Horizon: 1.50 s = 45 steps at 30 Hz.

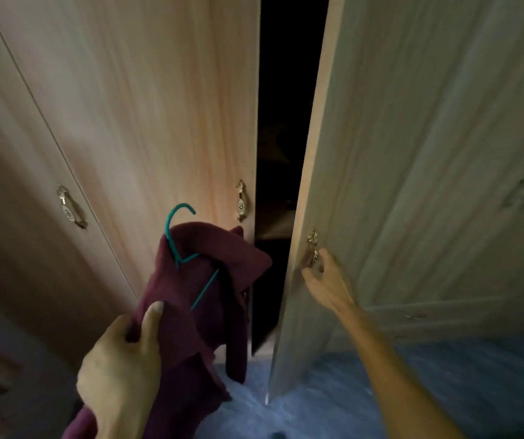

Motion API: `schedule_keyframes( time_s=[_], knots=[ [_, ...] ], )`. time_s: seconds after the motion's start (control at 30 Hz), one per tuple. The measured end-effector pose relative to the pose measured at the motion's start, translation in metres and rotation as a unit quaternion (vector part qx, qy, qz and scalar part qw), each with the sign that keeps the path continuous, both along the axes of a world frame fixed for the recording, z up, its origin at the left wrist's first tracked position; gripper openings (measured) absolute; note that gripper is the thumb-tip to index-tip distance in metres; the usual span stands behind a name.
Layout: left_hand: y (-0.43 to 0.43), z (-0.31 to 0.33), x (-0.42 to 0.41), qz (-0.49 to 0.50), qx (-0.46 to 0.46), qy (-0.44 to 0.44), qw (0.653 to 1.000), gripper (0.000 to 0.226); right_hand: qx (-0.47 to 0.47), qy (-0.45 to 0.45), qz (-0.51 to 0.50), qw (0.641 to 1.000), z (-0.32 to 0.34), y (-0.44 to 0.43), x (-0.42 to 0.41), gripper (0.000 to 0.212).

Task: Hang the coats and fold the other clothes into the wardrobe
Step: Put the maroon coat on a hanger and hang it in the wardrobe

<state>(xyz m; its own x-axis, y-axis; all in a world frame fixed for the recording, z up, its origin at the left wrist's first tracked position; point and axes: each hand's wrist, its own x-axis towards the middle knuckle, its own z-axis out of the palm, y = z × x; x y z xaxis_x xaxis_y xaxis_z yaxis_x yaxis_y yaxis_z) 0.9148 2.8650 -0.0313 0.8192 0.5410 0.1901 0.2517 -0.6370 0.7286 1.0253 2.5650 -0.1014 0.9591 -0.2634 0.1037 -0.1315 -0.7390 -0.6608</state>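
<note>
With the left hand (121,365) gripping the hangered maroon coat (197,299) and the right hand (324,277) grasping the door handle (313,247), hanging is not yet done.

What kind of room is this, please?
Probably a bedroom at home: a tall wooden wardrobe with one door partly open, blue carpet on the floor, and a maroon coat on a teal hanger.

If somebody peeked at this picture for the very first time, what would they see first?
Probably the purple coat low in the middle, on a bright teal hanger and gripped by the left hand. Next comes the black gap between the wardrobe doors. Just right of it, the right hand holds the gold handle of the part-open door.
</note>
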Motion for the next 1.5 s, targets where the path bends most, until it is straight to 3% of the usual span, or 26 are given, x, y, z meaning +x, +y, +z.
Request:
schedule_keyframes(
  time_s=[0.07, 0.17, 0.3, 0.43, 0.63, 0.93, 1.13, 1.5],
  knots=[
    [-0.012, 0.008, -0.009, -0.035, 0.016, -0.011, 0.999, 0.051, 0.029, 0.054, 0.023, 0.998, 0.007, -0.020, -0.033, 0.036],
    [-0.036, 0.020, -0.020, -0.079, 0.054, -0.032, 0.995, 0.051, 0.025, 0.060, -0.036, 0.997, 0.020, -0.037, -0.062, 0.079],
    [-0.065, 0.034, -0.028, -0.103, 0.074, -0.072, 0.989, 0.050, -0.142, 0.024, -0.153, 0.978, 0.028, -0.050, -0.095, 0.069],
    [-0.090, 0.045, -0.035, -0.110, 0.069, -0.091, 0.987, 0.052, -0.111, -0.057, -0.192, 0.973, 0.025, -0.073, -0.125, 0.082],
    [-0.147, 0.058, -0.052, -0.138, 0.052, -0.117, 0.982, 0.054, -0.174, -0.110, -0.226, 0.952, 0.022, -0.138, -0.164, 0.101],
    [-0.233, 0.072, -0.071, -0.169, 0.044, -0.157, 0.972, 0.056, -0.131, -0.176, -0.271, 0.937, 0.025, -0.211, -0.212, 0.081],
    [-0.245, 0.076, -0.078, -0.145, 0.033, -0.152, 0.977, 0.055, -0.121, -0.322, -0.107, 0.933, 0.034, -0.181, -0.216, 0.049],
    [-0.196, 0.100, -0.089, -0.059, 0.030, -0.106, 0.992, 0.055, -0.034, -0.367, 0.073, 0.927, 0.147, -0.098, -0.136, 0.041]
  ],
)
